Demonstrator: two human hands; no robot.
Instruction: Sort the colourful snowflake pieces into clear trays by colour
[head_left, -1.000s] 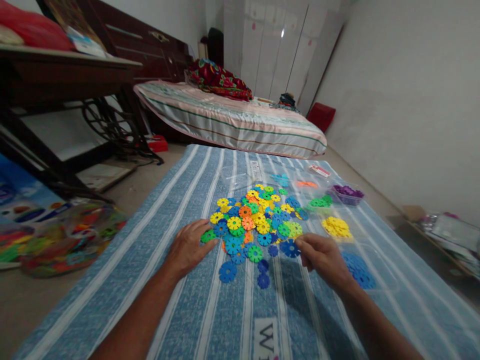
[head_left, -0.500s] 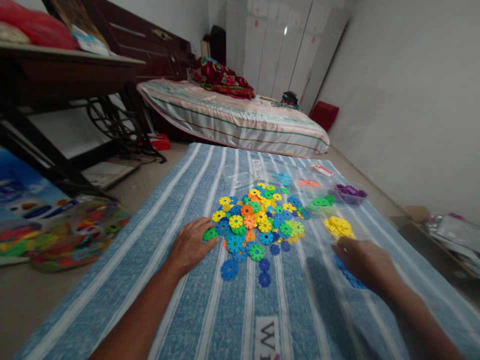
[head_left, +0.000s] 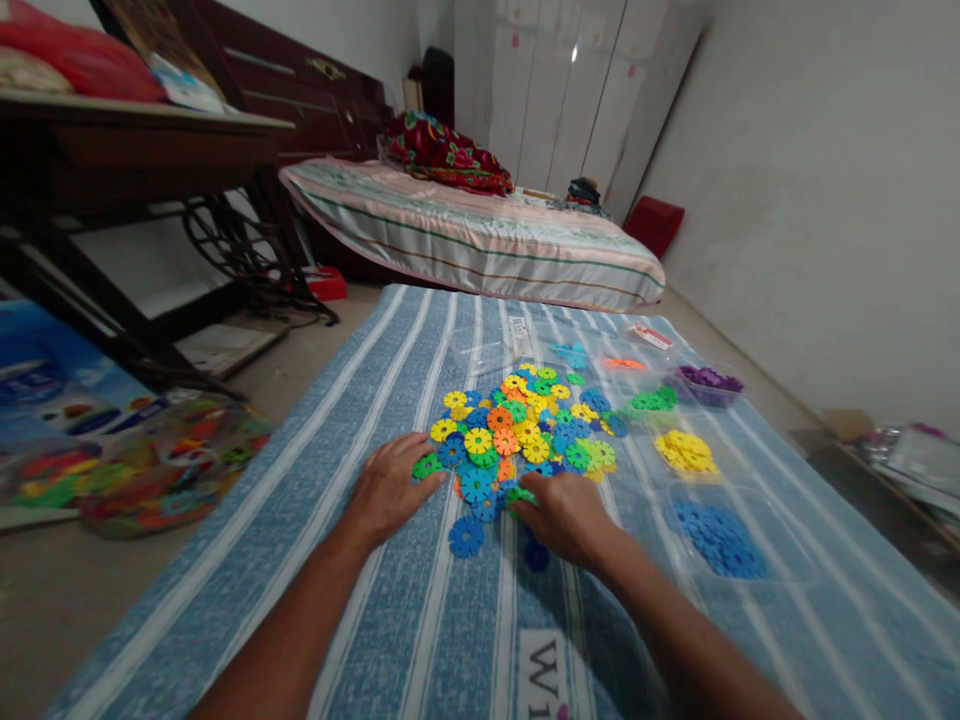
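Note:
A heap of notched plastic flower discs (head_left: 529, 420) in yellow, green, orange and blue lies on the striped cloth. My left hand (head_left: 390, 485) rests at the heap's left edge, thumb and fingers apart beside a green disc (head_left: 427, 466). At the near side of the heap, my right hand (head_left: 566, 515) has its fingertips closed on another green disc (head_left: 519, 496), which they partly cover. A blue disc (head_left: 466, 537) lies just in front of the heap. One dark blue disc (head_left: 536, 555) shows beneath my right hand.
Clear trays to the right hold blue discs (head_left: 720, 540), yellow discs (head_left: 685, 452), green discs (head_left: 654, 399), an orange disc (head_left: 624, 364) and purple discs (head_left: 709, 380). Light blue discs (head_left: 570, 354) sit farther back. Beyond the cloth stands a bed (head_left: 480, 235).
My right hand has moved left from the blue and yellow trays to the near side of the heap, onto a green disc. My left hand stays at the heap's left edge.

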